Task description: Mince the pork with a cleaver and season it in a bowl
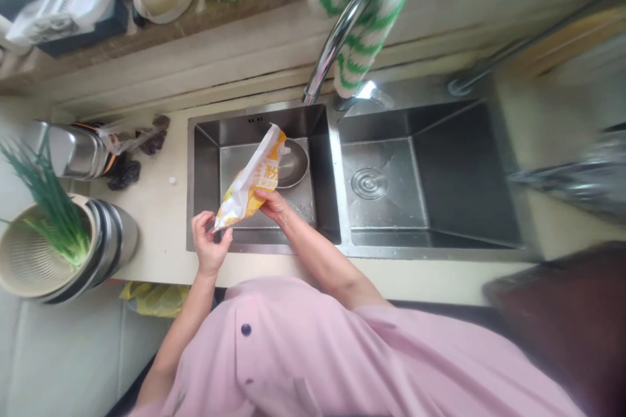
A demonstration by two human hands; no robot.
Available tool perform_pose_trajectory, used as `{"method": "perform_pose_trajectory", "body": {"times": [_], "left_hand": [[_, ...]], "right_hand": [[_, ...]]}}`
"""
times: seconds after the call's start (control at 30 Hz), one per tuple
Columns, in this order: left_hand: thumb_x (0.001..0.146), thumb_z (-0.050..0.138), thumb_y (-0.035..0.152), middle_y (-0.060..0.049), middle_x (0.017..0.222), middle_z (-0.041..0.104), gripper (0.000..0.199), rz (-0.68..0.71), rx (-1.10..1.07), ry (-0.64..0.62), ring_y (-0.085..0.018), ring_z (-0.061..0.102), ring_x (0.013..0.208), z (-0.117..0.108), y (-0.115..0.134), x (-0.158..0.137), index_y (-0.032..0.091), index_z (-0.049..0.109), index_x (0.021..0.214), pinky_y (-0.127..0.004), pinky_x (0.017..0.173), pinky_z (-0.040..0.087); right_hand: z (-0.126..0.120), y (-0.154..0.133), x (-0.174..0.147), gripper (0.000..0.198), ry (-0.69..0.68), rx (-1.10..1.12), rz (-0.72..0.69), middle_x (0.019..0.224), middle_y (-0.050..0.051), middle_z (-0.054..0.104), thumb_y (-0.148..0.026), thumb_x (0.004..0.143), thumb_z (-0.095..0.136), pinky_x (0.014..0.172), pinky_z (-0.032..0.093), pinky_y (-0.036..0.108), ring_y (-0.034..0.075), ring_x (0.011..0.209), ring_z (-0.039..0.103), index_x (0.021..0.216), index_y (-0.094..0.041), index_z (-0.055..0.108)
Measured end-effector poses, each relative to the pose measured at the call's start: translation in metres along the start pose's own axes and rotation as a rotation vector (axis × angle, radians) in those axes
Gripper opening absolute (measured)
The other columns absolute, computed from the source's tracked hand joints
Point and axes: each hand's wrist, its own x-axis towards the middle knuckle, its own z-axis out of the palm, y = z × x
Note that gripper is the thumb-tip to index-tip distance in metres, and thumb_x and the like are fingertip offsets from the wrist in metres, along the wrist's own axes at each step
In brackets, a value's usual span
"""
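- One packet, left of frame centre, over a basin; I judged it light, soft, tearable, best held by edges.
- Right hand: held its lower side.
- Left hand: curled at its lower tip; whether pinching, I couldn't tell.

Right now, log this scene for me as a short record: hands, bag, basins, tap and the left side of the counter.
Left hand: at the bag's lower end; grip unclear
Right hand: holding the bag
Bag: white and yellow-orange, tilted, above left basin
Left basin contents: metal bowl, partly hidden
Right basin: round drain visible
Tap: striped towel draped over
Counter left: green stalks in beige basket
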Motion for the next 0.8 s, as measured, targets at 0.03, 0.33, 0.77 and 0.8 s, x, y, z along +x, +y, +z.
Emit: {"method": "perform_pose_trajectory", "body": {"times": [0.03, 0.33, 0.77, 0.8], "left_hand": [[0.071, 0.07, 0.029, -0.01, 0.111, 0.048, 0.046, 0.023, 0.034, 0.012, -0.021, 0.054, 0.104, 0.0, 0.0, 0.002, 0.019, 0.051, 0.112, -0.035, 0.081, 0.054], [0.071, 0.066, 0.022, -0.007, 0.102, 0.054, 0.03, 0.001, 0.069, -0.029, -0.02, 0.057, 0.099, -0.004, 0.011, -0.002, 0.018, 0.055, 0.098, -0.026, 0.065, 0.053], [0.066, 0.063, 0.013, -0.004, 0.094, 0.056, 0.024, -0.002, 0.144, -0.013, -0.015, 0.059, 0.087, -0.003, 0.019, -0.003, 0.017, 0.057, 0.089, -0.022, 0.061, 0.053], [0.066, 0.064, 0.012, -0.004, 0.093, 0.056, 0.024, 0.003, 0.151, -0.021, -0.015, 0.059, 0.087, -0.002, 0.019, -0.003, 0.017, 0.057, 0.089, -0.022, 0.061, 0.054]], "right_hand": [[-0.001, 0.001, -0.001, 0.047, -0.017, -0.005, 0.015, 0.098, 0.004, 0.072, -0.024, 0.051, 0.08, 0.094, 0.049, 0.036, 0.022, 0.096, 0.065, 0.095, -0.018, 0.067], [-0.019, -0.007, 0.013, 0.047, -0.168, -0.08, 0.217, 0.098, 0.008, 0.072, -0.037, 0.05, 0.08, 0.094, 0.049, 0.042, 0.028, 0.108, 0.062, 0.089, -0.019, 0.062], [-0.039, 0.02, 0.045, 0.055, -0.164, -0.052, 0.204, 0.092, 0.009, 0.073, -0.05, 0.047, 0.083, 0.09, 0.052, 0.043, 0.028, 0.107, 0.063, 0.085, -0.02, 0.059], [-0.04, 0.022, 0.046, 0.054, -0.159, -0.077, 0.192, 0.092, 0.009, 0.073, -0.051, 0.05, 0.082, 0.09, 0.052, 0.043, 0.027, 0.106, 0.063, 0.086, -0.019, 0.059]]}}
